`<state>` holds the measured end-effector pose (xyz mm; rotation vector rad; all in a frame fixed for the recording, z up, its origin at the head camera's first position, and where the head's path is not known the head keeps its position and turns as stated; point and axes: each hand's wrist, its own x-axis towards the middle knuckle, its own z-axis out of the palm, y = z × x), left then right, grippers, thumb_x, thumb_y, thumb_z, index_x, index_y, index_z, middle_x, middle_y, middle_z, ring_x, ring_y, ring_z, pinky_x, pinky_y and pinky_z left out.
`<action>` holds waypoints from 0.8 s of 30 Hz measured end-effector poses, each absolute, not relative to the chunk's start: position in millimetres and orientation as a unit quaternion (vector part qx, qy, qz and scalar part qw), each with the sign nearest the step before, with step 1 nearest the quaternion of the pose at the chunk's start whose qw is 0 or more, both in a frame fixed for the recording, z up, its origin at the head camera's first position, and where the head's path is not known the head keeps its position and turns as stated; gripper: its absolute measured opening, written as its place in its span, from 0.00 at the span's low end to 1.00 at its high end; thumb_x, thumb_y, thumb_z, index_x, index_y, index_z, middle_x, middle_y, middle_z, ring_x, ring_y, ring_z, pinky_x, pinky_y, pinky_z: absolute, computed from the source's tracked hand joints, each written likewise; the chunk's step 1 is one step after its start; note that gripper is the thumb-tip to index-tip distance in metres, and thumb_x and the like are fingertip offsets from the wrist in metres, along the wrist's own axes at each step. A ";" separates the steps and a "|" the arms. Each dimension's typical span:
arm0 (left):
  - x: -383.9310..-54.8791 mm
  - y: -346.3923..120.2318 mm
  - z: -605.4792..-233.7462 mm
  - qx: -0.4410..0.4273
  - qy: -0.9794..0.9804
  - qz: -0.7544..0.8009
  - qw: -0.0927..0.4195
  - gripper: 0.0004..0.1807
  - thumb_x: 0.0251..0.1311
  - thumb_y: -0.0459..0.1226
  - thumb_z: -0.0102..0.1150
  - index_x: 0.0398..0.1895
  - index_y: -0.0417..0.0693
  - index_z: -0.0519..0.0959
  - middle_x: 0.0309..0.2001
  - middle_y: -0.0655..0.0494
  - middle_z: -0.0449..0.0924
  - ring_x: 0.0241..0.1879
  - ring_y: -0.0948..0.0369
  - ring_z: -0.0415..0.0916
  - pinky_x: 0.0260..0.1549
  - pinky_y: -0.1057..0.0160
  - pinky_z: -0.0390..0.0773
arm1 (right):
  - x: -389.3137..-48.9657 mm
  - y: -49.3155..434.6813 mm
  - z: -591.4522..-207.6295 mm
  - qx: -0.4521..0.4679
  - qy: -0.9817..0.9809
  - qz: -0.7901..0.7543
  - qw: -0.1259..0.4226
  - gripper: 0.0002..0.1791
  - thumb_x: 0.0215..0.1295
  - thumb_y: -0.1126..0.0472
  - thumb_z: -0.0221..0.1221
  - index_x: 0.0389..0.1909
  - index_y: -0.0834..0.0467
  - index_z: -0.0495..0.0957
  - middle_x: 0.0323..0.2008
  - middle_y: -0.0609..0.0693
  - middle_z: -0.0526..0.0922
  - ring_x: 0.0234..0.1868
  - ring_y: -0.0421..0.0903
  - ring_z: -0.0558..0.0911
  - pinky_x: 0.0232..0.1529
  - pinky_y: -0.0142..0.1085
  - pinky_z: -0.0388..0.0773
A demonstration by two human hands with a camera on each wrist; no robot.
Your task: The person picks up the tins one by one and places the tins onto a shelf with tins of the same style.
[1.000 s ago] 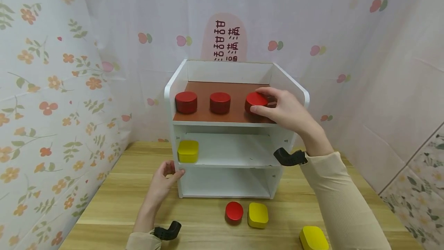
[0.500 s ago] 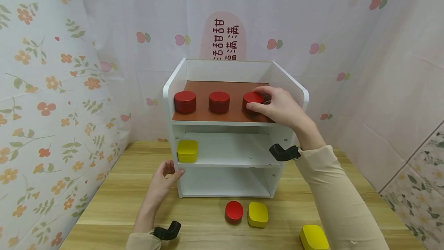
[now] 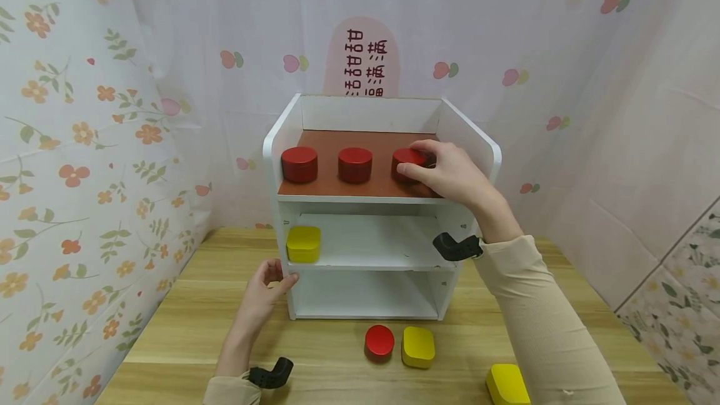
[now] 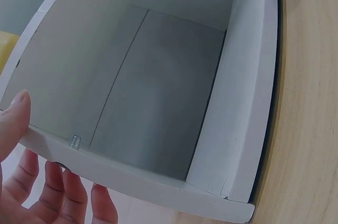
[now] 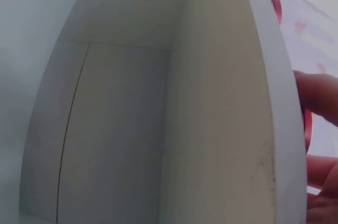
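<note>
A white three-level shelf (image 3: 365, 269) stands on the wooden table. My left hand (image 3: 260, 299) grips its left side panel; in the left wrist view the thumb lies on one face and the fingers (image 4: 71, 195) on the other. On the brown top board, my right hand (image 3: 461, 177) holds a red round block (image 3: 404, 156) between thumb and fingers, near the right end. Two more red round blocks, one at the left end (image 3: 299, 165) and one in the middle (image 3: 355, 166), line up beside it. The right wrist view shows mostly shelf, with the right fingers (image 5: 319, 94) at its edge.
A yellow rounded-square block (image 3: 304, 245) sits at the left of the middle level. On the table before the shelf lie a red round block (image 3: 379, 343) and a yellow block (image 3: 419, 347). Another yellow block (image 3: 507, 385) lies by the right sleeve. Patterned curtains (image 3: 247, 36) hang behind.
My right hand has shifted slightly left along the top board with the red round block. The left hand stays on the side panel.
</note>
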<state>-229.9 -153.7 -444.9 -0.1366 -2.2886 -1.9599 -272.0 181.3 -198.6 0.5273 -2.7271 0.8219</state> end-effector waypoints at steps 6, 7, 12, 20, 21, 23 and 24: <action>-230.5 -154.3 -445.0 -0.047 -0.761 -0.644 0.064 0.21 0.61 0.39 0.66 0.51 0.41 0.70 0.45 0.46 0.72 0.48 0.54 0.67 0.44 0.62 0.69 | -266.9 179.4 -201.2 0.187 -0.934 0.284 0.108 0.44 0.61 0.40 0.63 0.72 0.55 0.60 0.61 0.55 0.71 0.57 0.55 0.73 0.57 0.49 0.68; -230.6 -154.5 -444.9 -0.046 -0.761 -0.644 0.064 0.21 0.61 0.39 0.66 0.51 0.41 0.70 0.46 0.46 0.72 0.48 0.54 0.67 0.44 0.62 0.69 | -264.7 179.2 -201.6 0.193 -0.932 0.286 0.109 0.46 0.61 0.40 0.64 0.74 0.55 0.57 0.62 0.55 0.69 0.58 0.54 0.71 0.58 0.50 0.68; -230.6 -154.5 -445.3 -0.053 -0.763 -0.641 0.072 0.20 0.62 0.39 0.66 0.50 0.41 0.70 0.45 0.47 0.72 0.48 0.54 0.68 0.44 0.62 0.70 | -250.6 178.8 -202.5 0.219 -0.924 0.280 0.138 0.50 0.60 0.38 0.64 0.76 0.53 0.50 0.65 0.55 0.64 0.59 0.52 0.67 0.59 0.51 0.65; -232.0 -153.6 -446.1 -0.051 -0.758 -0.647 0.072 0.19 0.61 0.38 0.67 0.48 0.41 0.70 0.42 0.48 0.72 0.46 0.55 0.68 0.42 0.64 0.71 | -219.5 179.9 -209.2 0.238 -0.899 0.316 0.190 0.41 0.63 0.43 0.63 0.73 0.51 0.60 0.70 0.50 0.62 0.69 0.50 0.61 0.65 0.54 0.60; -232.1 -153.6 -445.8 -0.049 -0.756 -0.649 0.071 0.19 0.61 0.38 0.67 0.48 0.41 0.70 0.42 0.48 0.72 0.46 0.55 0.68 0.41 0.64 0.71 | -215.7 179.7 -210.8 0.241 -0.892 0.325 0.201 0.38 0.63 0.45 0.64 0.71 0.52 0.63 0.69 0.49 0.63 0.69 0.49 0.62 0.64 0.53 0.61; -231.9 -153.7 -445.7 -0.046 -0.755 -0.650 0.068 0.19 0.61 0.38 0.67 0.48 0.41 0.69 0.43 0.47 0.72 0.46 0.55 0.68 0.41 0.63 0.70 | -208.6 178.9 -214.4 0.246 -0.877 0.346 0.227 0.33 0.63 0.49 0.65 0.68 0.52 0.68 0.66 0.47 0.67 0.67 0.47 0.64 0.63 0.52 0.63; -231.6 -153.7 -445.5 -0.045 -0.755 -0.651 0.067 0.19 0.61 0.38 0.67 0.49 0.41 0.69 0.43 0.47 0.71 0.46 0.55 0.68 0.41 0.64 0.70 | -204.8 178.4 -216.5 0.247 -0.869 0.355 0.241 0.31 0.63 0.50 0.65 0.66 0.53 0.70 0.65 0.47 0.69 0.67 0.46 0.64 0.63 0.53 0.63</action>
